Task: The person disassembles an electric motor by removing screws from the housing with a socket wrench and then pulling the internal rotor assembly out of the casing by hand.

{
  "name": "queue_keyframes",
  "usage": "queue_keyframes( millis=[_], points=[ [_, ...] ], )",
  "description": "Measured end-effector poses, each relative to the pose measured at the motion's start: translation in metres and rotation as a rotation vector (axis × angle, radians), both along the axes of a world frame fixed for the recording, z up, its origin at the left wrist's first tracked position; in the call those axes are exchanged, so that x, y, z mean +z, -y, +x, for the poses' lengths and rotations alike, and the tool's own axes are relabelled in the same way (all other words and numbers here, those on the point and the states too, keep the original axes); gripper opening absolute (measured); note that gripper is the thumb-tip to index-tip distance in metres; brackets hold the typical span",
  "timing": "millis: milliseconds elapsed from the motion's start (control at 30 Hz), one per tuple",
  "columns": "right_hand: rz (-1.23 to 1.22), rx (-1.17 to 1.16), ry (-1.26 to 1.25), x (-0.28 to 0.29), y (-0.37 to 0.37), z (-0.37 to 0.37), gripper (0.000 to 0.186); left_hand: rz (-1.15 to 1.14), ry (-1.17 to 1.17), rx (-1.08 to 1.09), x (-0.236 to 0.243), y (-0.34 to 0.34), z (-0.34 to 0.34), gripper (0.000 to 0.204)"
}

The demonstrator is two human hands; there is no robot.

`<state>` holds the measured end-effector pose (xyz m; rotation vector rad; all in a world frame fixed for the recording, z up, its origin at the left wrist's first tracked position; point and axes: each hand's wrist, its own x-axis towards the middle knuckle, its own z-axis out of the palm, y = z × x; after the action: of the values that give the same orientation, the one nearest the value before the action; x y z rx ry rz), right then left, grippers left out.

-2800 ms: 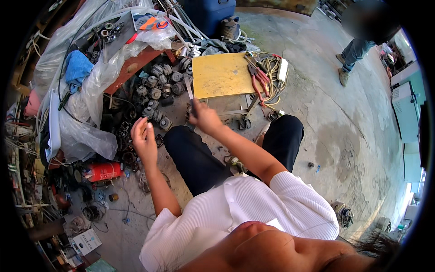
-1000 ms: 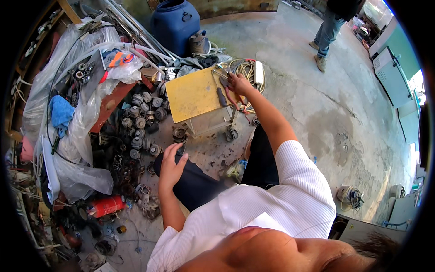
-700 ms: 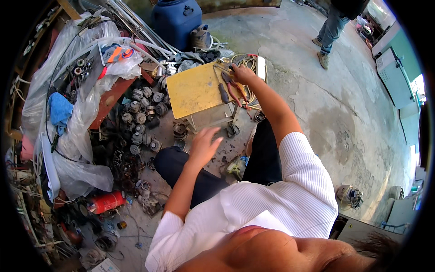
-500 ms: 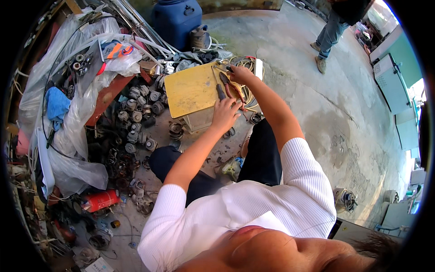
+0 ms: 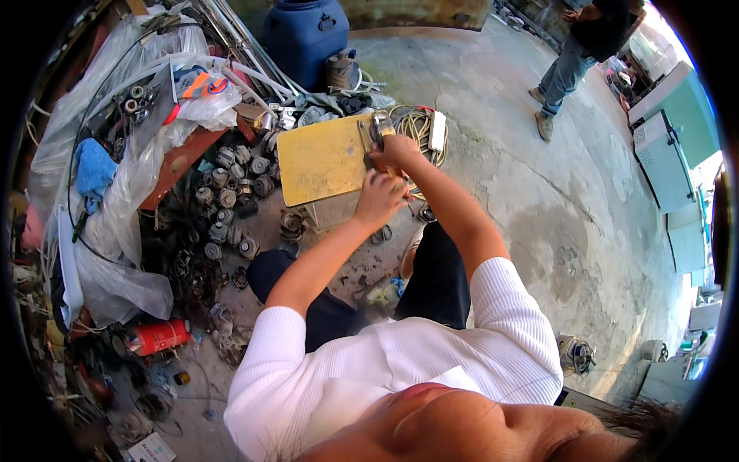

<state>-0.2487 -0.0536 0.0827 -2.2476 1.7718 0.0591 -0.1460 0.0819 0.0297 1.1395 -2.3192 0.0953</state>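
A low stand with a yellow top (image 5: 319,158) is in front of me, beyond my knees. My right hand (image 5: 396,152) is closed over its right edge, beside a metal tool (image 5: 380,123) whose kind I cannot make out. What lies within that grip is hidden. Just nearer to me, my left hand (image 5: 377,202) reaches the same edge, its fingers bent and a little apart, close to the right hand. A slim tool shaft (image 5: 363,137) lies on the yellow top beside the hands.
Coiled cable (image 5: 416,127) with a white power strip (image 5: 438,131) lies right of the stand. Used metal parts (image 5: 227,196) heap at left, near plastic sheeting (image 5: 127,262) and a red cylinder (image 5: 160,337). A blue drum (image 5: 304,42) stands behind; another person (image 5: 566,69) stands far right.
My right hand has come nearer to me, down toward my left hand, covering the red-handled pliers seen before. My left hand has stayed near the edge, its fingers more bent.
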Motion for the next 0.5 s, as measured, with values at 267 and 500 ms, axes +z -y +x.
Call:
queue_keyframes(
  millis=[267,500],
  points=[
    [-0.119,-0.076,0.166,-0.016,-0.01,-0.008,0.063,0.434,0.109,-0.404,-0.01,-0.083,0.041,0.034],
    [-0.384,-0.061,0.364,-0.004,-0.028,0.014,0.042,0.835,0.635,-0.276,-0.05,-0.093,0.067,0.049]
  ],
)
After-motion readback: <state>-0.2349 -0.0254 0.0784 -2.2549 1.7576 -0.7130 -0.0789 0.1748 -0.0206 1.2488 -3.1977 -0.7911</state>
